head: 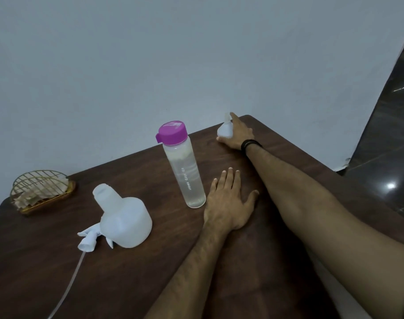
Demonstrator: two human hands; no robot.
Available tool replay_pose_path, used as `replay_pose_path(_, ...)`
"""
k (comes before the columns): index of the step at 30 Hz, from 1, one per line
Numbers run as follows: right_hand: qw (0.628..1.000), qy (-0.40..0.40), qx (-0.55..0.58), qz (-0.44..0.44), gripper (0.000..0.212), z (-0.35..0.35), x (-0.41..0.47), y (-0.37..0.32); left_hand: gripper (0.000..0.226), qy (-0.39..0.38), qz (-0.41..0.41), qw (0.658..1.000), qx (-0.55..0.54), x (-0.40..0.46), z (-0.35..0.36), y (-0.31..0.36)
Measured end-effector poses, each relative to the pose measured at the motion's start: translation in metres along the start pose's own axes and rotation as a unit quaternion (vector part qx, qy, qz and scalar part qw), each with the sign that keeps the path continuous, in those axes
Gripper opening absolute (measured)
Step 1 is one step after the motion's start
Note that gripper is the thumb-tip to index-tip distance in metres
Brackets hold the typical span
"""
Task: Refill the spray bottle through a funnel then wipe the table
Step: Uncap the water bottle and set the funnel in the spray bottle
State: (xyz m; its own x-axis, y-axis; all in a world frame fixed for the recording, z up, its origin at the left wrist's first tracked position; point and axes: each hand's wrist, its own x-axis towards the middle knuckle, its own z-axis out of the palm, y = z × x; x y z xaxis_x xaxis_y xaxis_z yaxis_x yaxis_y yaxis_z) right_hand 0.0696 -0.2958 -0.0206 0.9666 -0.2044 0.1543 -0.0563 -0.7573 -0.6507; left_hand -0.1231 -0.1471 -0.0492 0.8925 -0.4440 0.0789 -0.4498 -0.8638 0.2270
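Observation:
The white spray bottle [125, 223] stands uncapped on the dark wooden table [138, 284]. Its white trigger head [90, 238] lies beside it at the left, with the dip tube trailing toward the near edge. A clear water bottle [188, 173] with a purple lid stands upright mid-table. At the far right corner my right hand [236, 135] grips a small white funnel [225, 130], standing spout up on the table. My left hand [228, 203] rests flat on the table just right of the water bottle, fingers straight.
A gold wire holder [43, 194] with paper napkins sits at the far left edge. A pale wall runs behind the table. Dark tiled floor [385, 146] shows past the table's right edge.

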Motion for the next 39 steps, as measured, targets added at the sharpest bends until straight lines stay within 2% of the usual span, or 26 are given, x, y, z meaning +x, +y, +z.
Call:
replay_pose_path(2,0.999,-0.012,-0.029,-0.012,0.083,0.002,0.006,0.000,0.079,-0.001,-0.001,1.000,-0.002,0.000,-0.001,0.000)
replay_pose_path(4,0.999,-0.013,-0.029,-0.030,0.071,0.003,0.005,0.004,0.079,-0.001,-0.001,1.000,-0.010,0.001,-0.002,0.000)
replay_pose_path(10,0.997,0.019,0.061,-0.042,0.071,-0.004,-0.037,0.009,0.081,0.002,0.001,1.000,-0.029,-0.001,-0.008,0.001)
replay_pose_path(13,0.997,0.028,0.060,-0.051,0.071,-0.007,-0.070,0.006,0.077,0.011,0.000,0.999,-0.046,-0.001,-0.010,0.000)
replay_pose_path(19,0.996,0.051,0.053,-0.047,0.065,-0.021,-0.140,0.007,0.048,0.049,-0.019,0.994,-0.096,-0.019,-0.018,0.004)
replay_pose_path(27,0.997,0.069,-0.002,-0.028,0.071,-0.036,-0.204,0.004,0.042,0.111,0.037,0.989,-0.092,-0.076,-0.024,-0.011)
replay_pose_path(29,0.994,0.109,0.012,-0.026,0.078,-0.038,-0.215,0.000,0.042,0.127,0.048,0.987,-0.090,-0.089,-0.028,-0.019)
replay_pose_path(32,0.970,0.220,0.081,-0.064,0.076,-0.033,-0.232,-0.010,0.033,0.200,0.082,0.973,-0.086,-0.107,-0.037,-0.024)
replay_pose_path(34,0.956,0.246,0.120,-0.104,0.068,-0.023,-0.242,-0.023,0.026,0.274,0.093,0.952,-0.100,-0.113,-0.047,-0.027)
replay_pose_path(37,0.946,0.185,0.217,-0.152,0.068,-0.005,-0.256,-0.051,0.019,0.365,0.089,0.920,-0.111,-0.113,-0.071,-0.029)
replay_pose_path(39,0.939,0.131,0.281,-0.147,0.077,0.008,-0.260,-0.069,0.021,0.428,0.080,0.894,-0.102,-0.107,-0.095,-0.029)
